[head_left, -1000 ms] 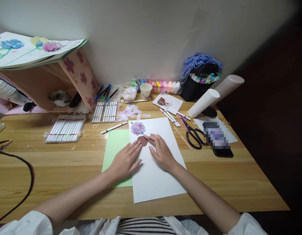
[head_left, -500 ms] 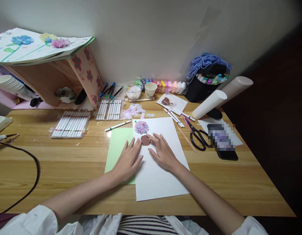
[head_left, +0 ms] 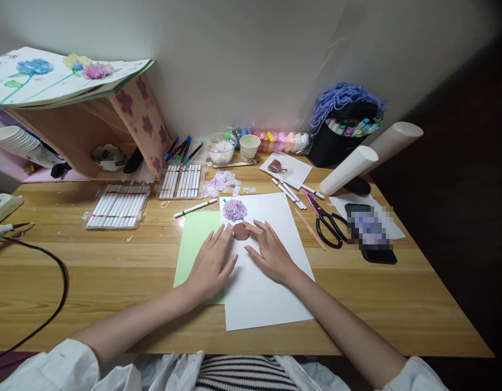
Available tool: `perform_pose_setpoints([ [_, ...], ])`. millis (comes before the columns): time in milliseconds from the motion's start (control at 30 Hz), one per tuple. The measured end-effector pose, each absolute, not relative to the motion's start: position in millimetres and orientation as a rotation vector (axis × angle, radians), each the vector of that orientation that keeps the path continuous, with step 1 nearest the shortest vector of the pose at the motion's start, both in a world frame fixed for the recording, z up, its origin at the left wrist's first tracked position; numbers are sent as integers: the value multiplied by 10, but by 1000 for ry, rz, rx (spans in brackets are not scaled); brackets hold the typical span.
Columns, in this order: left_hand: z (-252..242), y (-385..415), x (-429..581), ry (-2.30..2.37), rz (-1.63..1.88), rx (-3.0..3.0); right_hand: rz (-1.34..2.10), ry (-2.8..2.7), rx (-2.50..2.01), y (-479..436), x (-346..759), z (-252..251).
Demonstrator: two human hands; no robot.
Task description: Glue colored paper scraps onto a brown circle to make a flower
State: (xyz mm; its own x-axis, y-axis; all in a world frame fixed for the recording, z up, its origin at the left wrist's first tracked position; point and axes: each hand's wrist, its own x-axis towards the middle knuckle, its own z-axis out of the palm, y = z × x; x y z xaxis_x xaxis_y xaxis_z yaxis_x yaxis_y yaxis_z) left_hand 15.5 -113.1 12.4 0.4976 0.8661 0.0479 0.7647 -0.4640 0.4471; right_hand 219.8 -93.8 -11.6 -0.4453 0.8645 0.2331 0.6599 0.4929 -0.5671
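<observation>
A flat brown clay piece (head_left: 242, 232) lies on white paper (head_left: 267, 293), just below a pink and purple textured flower (head_left: 234, 209). My left hand (head_left: 210, 263) rests with its fingers apart over the white paper and the green sheet (head_left: 189, 244) partly beneath it, fingertips at the clay's left edge. My right hand (head_left: 271, 253) lies on the white paper with fingers spread, its index fingertip touching the clay's upper right edge. Neither hand grasps anything.
Marker cases (head_left: 118, 207), paper scraps (head_left: 222, 183), a paper cup (head_left: 249, 147) and a bowl (head_left: 221, 151) stand behind. Black-handled scissors (head_left: 329, 228), a wooden stick (head_left: 310, 229), loose markers and a phone (head_left: 371, 233) lie to the right. A black cable (head_left: 63, 277) curves at left.
My left hand's fingers have shifted slightly toward the clay and closer together. My right hand has barely moved, and the view has shifted a little.
</observation>
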Motion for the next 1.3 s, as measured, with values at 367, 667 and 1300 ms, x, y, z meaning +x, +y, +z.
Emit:
perform_pose_setpoints([
  [367, 20, -1051, 118, 1218, 285, 2669, 552, -2214, -1234, -938, 2206, -85],
  [667, 168, -756, 6, 1273, 518, 2547, 455, -2321, -992, -985, 2240, -29],
  [1300, -4, -667, -49, 1081, 531, 2413, 448, -2466, -1053, -965, 2153, -2],
])
